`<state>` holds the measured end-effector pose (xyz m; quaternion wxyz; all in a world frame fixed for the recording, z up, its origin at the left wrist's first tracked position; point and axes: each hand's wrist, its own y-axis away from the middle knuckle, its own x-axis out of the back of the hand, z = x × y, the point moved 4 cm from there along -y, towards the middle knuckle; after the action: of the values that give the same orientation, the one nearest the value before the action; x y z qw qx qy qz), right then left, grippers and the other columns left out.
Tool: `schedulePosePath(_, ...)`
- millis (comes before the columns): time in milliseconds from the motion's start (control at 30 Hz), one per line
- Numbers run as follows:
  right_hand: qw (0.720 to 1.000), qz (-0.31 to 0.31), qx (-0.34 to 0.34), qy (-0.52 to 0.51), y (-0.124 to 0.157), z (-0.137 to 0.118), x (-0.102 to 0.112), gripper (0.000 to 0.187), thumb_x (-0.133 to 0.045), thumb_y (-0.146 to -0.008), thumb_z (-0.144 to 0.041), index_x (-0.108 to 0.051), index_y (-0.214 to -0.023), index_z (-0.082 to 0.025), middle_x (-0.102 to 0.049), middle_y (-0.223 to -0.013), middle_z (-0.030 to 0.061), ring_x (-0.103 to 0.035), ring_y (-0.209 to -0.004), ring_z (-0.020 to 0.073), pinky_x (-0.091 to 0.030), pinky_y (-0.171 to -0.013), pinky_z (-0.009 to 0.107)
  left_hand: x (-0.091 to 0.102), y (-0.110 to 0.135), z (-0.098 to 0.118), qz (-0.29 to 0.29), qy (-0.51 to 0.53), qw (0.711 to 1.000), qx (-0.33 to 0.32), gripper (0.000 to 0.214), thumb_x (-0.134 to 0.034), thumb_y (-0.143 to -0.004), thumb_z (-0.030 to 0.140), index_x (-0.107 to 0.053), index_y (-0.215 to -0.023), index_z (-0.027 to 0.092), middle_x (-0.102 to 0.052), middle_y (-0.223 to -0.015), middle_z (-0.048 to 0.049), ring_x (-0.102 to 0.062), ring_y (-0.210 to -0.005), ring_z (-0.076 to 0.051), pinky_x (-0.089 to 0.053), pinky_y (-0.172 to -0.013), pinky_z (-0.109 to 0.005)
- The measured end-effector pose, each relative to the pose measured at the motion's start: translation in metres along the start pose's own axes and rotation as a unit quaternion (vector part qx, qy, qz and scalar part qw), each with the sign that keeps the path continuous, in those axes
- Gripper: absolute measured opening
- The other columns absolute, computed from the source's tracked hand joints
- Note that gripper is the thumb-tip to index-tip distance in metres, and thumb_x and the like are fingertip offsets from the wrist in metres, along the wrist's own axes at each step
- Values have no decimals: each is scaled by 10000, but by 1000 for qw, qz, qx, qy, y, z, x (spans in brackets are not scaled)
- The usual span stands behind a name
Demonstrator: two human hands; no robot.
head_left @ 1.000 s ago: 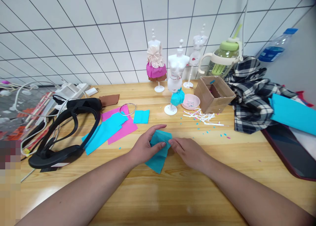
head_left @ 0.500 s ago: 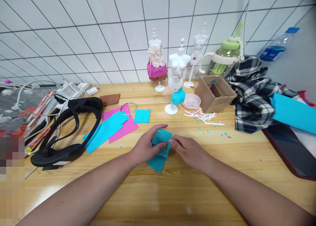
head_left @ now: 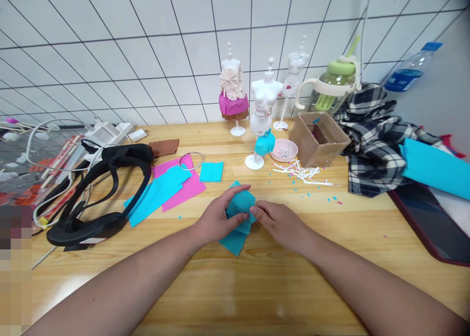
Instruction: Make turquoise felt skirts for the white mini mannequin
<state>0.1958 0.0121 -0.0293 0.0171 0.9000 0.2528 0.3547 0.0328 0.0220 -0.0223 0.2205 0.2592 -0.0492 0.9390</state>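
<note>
Turquoise paper sheet (head_left: 235,240): gripped in our two hands at the middle of the desk (head_left: 293,287), well in from the back edge; whether its lower corner touches the desk, we cannot tell.
Left hand (head_left: 218,218): ours, clamped on the sheet, thumb across its face, forefinger stretched along its top.
Right hand (head_left: 277,223): ours too, thumb and forefinger pinched together on the sheet's right edge, near the left thumb.
Back edge: we see a bare white front mannequin (head_left: 266,94), a gathered turquoise bundle (head_left: 265,143) below its torso; a left mannequin (head_left: 232,81) in cream top, pink and brown skirt; and a rear mannequin (head_left: 293,72).
Toward the right edge: a pink dish (head_left: 279,144) of small bits, an open cardboard box (head_left: 326,150), scattered white strips (head_left: 298,172) and a rumpled plaid shirt-like cloth (head_left: 367,174).
Toward the left edge: we find a black headset frame (head_left: 110,222) and a turquoise strip (head_left: 157,189) lying across a pink sheet (head_left: 185,194), near a folded turquoise square (head_left: 211,171).
</note>
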Motion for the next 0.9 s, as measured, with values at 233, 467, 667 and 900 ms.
schedulePosePath(233, 1000, 0, -3, 3, 2, -1, -1, 419, -308, -970, -504, -538, -783, -208, -600, -699, -2, -541, -671, 153, -317, -607, 256, 0, 0, -1, 0, -14, 1000, 2, 648, -628, -802, 296, -397, -1405, 250, -662, -1092, -44, -599, -1075, -261, -512, -853, -360)
schedulePosePath(467, 1000, 2, -5, 10, 1, -3, -1, 414, -306, -973, -496, -511, -762, -204, -606, -706, 5, -546, -671, 152, -310, -606, 259, -2, 0, -2, 1, -23, 1000, -5, 667, -641, -797, 306, -392, -1414, 261, -673, -1081, -47, -586, -1112, -276, -505, -874, -372)
schedulePosePath(667, 1000, 1, -4, 16, 1, -2, -2, 413, -298, -976, -488, -514, -772, -201, -617, -721, 10, -553, -676, 154, -307, -607, 259, -2, 0, -1, -5, -29, 1000, 0, 680, -644, -791, 290, -385, -1419, 260, -677, -1081, -47, -591, -1105, -273, -507, -866, -367)
schedulePosePath(900, 1000, 0, -3, 24, 1, -3, -3, 404, -296, -980, -478, -534, -801, -205, -645, -760, 17, -572, -708, 161, -309, -616, 259, -3, 0, -3, -2, -30, 1000, 5, 690, -652, -782, 290, -389, -1419, 288, -677, -1069, -34, -617, -1040, -255, -514, -839, -350)
